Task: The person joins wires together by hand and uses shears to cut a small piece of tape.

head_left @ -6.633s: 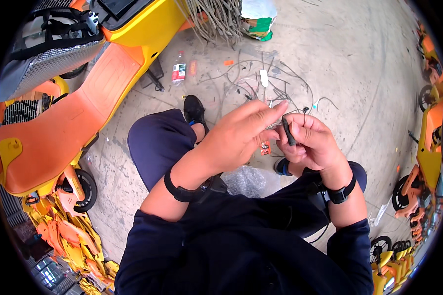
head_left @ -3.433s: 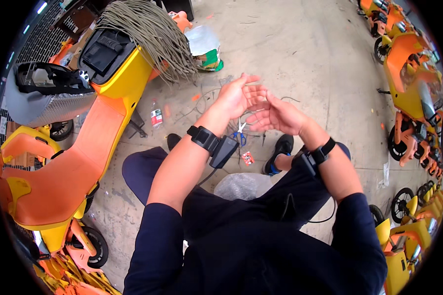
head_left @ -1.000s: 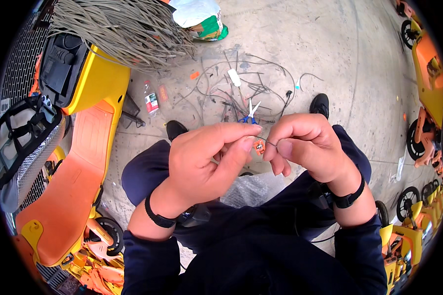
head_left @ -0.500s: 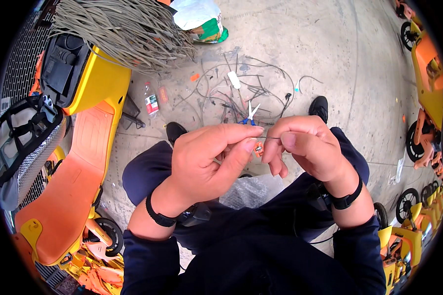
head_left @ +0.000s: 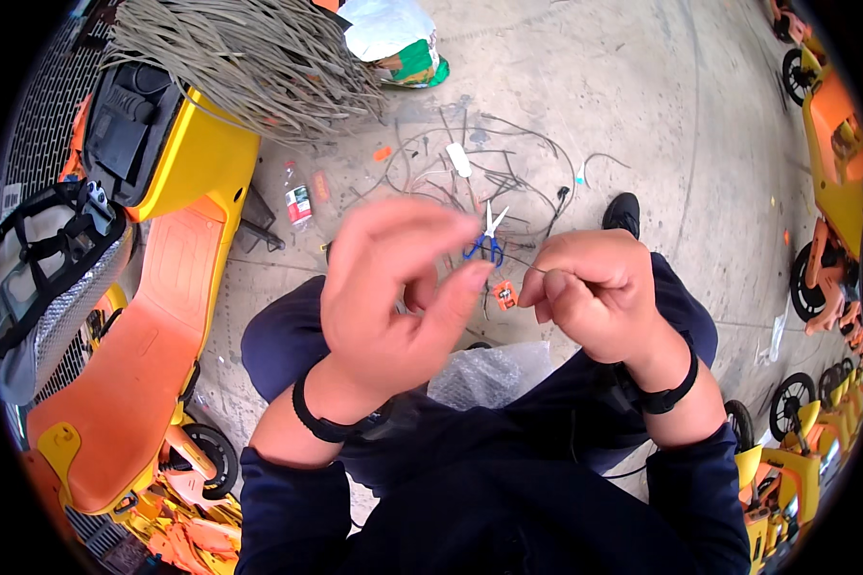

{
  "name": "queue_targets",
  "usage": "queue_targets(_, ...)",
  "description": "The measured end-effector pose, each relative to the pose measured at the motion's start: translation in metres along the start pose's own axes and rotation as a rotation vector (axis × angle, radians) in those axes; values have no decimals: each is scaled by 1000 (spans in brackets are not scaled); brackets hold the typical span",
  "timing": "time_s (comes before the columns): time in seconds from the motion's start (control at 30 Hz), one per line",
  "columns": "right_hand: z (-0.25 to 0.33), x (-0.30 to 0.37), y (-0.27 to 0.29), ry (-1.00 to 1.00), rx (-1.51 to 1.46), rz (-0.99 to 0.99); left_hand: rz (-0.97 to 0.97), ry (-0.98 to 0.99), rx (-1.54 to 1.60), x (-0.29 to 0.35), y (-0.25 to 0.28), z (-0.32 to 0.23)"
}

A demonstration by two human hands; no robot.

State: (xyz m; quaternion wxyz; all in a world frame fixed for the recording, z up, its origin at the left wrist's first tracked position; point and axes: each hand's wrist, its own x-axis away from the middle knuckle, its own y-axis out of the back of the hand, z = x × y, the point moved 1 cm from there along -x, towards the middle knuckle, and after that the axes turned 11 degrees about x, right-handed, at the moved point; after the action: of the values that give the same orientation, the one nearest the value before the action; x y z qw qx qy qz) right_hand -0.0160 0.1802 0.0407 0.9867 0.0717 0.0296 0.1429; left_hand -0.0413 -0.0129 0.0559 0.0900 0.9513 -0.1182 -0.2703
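Observation:
My left hand (head_left: 384, 297) is slightly blurred, its thumb and index finger spread apart with nothing between them. To its right, my right hand (head_left: 594, 287) is closed in a pinch on a thin dark wire (head_left: 522, 263), whose free end sticks out leftward toward the left hand. Beyond the gap between the hands, blue-handled scissors (head_left: 489, 236) lie on the floor with their blades partly open. Below that gap is a small orange packet (head_left: 505, 294). Scattered cut cable pieces (head_left: 508, 177) surround the scissors.
A large bundle of grey cables (head_left: 249, 67) lies across a yellow and orange scooter (head_left: 177, 259) at left. A plastic bottle (head_left: 297, 196), a white object (head_left: 458, 159) and a white-green sack (head_left: 393, 43) sit on the floor. Bubble wrap (head_left: 489, 374) lies between my legs. More scooters (head_left: 834, 172) line the right.
My left hand has let go of the wire; its fingers have opened and lifted away. My right hand has shifted little and keeps its pinch.

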Motion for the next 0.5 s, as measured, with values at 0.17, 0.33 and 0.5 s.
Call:
queue_targets(0.17,-3,-4,-12,310,327,-211,149,-78,-16,4,-16,-2)
queue_targets(0.33,-3,-7,-12,414,506,-280,116,-41,-13,5,-20,0)
queue_targets(0.5,-6,-10,-14,480,537,-330,85,-87,-33,5,-22,2)
